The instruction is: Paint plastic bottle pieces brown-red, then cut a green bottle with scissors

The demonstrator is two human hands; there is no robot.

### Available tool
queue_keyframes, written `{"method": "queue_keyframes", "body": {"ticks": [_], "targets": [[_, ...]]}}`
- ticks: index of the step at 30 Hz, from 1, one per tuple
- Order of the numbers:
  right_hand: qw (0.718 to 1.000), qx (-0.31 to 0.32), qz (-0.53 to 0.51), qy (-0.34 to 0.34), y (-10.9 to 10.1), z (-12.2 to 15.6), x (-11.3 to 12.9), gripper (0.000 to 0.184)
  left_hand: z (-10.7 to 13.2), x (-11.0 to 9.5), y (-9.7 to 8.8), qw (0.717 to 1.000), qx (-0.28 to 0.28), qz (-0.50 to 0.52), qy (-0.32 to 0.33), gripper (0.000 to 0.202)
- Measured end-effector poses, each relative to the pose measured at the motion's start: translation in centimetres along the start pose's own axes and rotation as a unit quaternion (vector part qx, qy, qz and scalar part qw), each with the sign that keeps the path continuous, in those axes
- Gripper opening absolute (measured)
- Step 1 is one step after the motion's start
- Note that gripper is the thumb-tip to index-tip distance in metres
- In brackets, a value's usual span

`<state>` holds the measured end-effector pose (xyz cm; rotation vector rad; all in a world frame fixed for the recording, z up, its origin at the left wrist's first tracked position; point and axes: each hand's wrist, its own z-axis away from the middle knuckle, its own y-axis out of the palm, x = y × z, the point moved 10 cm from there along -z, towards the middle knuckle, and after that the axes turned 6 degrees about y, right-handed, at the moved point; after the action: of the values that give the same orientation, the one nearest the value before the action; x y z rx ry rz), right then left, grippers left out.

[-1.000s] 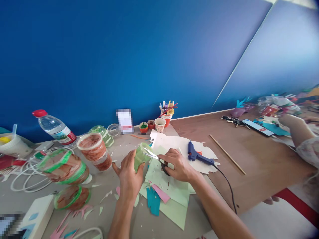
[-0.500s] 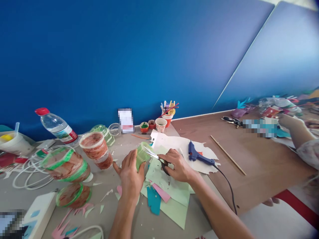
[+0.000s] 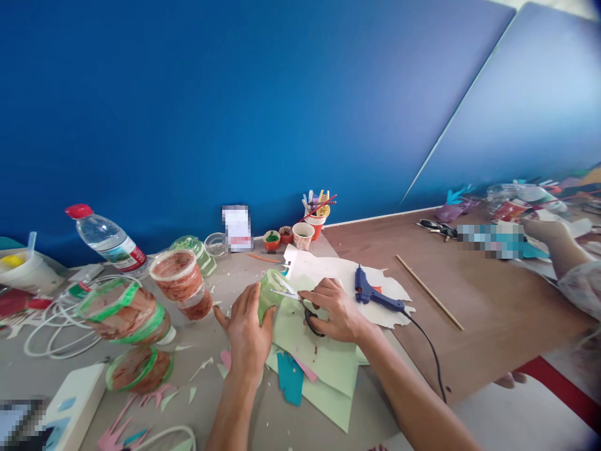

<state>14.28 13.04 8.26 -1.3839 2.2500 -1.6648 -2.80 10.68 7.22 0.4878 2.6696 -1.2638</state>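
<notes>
My left hand [image 3: 247,322] is closed around a curled piece of light green paper [image 3: 273,280], with the thumb on its right side. My right hand [image 3: 335,310] grips a pair of scissors [image 3: 313,322] by the black handles. Their silver blades point left and lie at the edge of the green paper, close to my left thumb. Below the hands are light green sheets [image 3: 323,357], a blue paper piece [image 3: 290,378] and a partly covered pink strip [image 3: 307,371].
A blue glue gun [image 3: 375,291] lies on torn white paper [image 3: 338,270]; a wooden stick [image 3: 429,292] is beyond. At left stand brown-painted cups [image 3: 181,282] and a water bottle [image 3: 107,241]. Another person's hand [image 3: 547,232] is at right.
The scissor blades have shifted slightly down and their handle loops show more. The green sheet beneath now covers more of the pink strip. My left hand has barely moved.
</notes>
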Motion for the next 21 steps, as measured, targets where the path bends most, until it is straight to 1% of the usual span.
{"method": "queue_keyframes", "body": {"ticks": [6,10,14,17,21], "targets": [[1.000,-0.013,-0.009,-0.026,-0.1,0.1,0.3,0.043,0.1,0.7,0.3,0.999,0.011,0.025,-0.025,0.044],[0.999,-0.013,-0.021,-0.037,-0.1,0.2,0.6,0.045,0.1,0.6,0.5,0.999,0.018,0.040,-0.023,0.043],[0.999,-0.021,-0.033,-0.015,-0.1,0.1,0.2,0.048,0.1,0.4,0.6,0.999,0.023,0.044,-0.019,0.045],[0.998,-0.026,-0.063,0.006,-0.3,0.1,-0.5,0.049,0.1,0.6,0.8,0.997,0.028,0.057,-0.036,0.047],[0.996,-0.040,-0.073,0.009,-0.7,0.1,-0.9,0.051,0.1,1.0,0.9,0.994,0.028,0.084,-0.064,0.048]]}}
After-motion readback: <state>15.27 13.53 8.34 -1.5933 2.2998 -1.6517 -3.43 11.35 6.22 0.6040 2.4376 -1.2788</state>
